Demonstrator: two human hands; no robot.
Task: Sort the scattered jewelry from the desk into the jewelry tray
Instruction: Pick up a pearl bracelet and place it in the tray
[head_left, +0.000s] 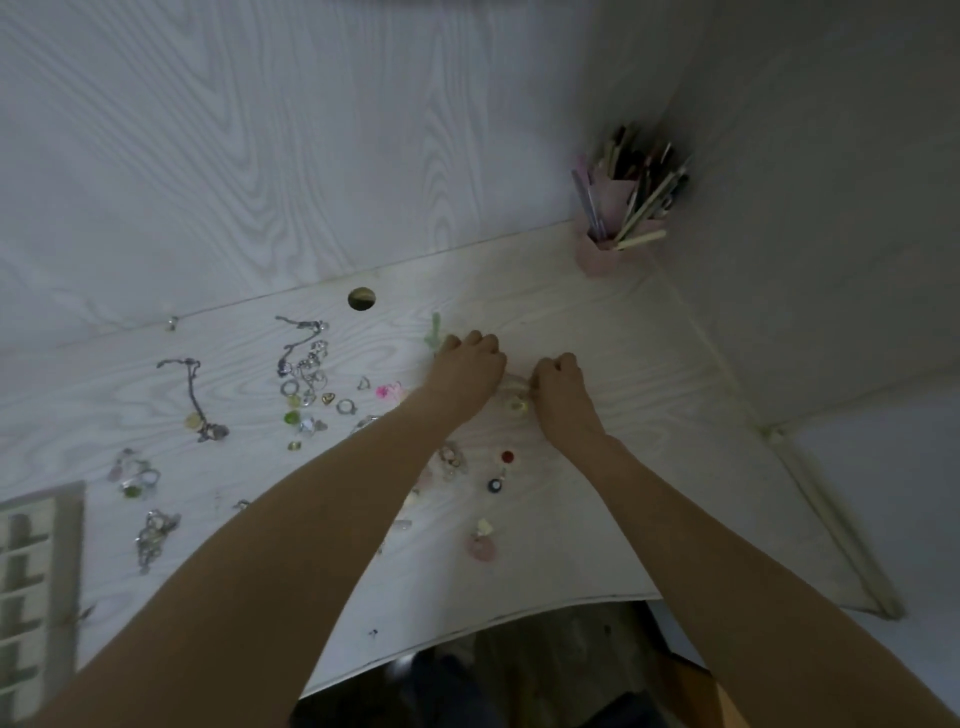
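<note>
My left hand (467, 366) and my right hand (558, 387) lie side by side at the middle of the white desk (597, 332), fingers curled under. Between them sits a pale, clear bracelet (515, 395) with a yellowish bead; both hands seem to pinch its ends, though the fingertips are hidden. A green piece (434, 332) lies just left of my left hand. Rings and chains (306, 371), a necklace (195, 400), a pink piece (388, 391) and several small charms (496, 483) are scattered over the desk. The grey jewelry tray (67, 545), with compartments, sits at the lower left edge.
A pink cup of pens and brushes (621, 223) stands in the back right corner against the wall. A round cable hole (361, 298) opens near the desk's back edge. The desk's front edge curves near my body, with dark floor below.
</note>
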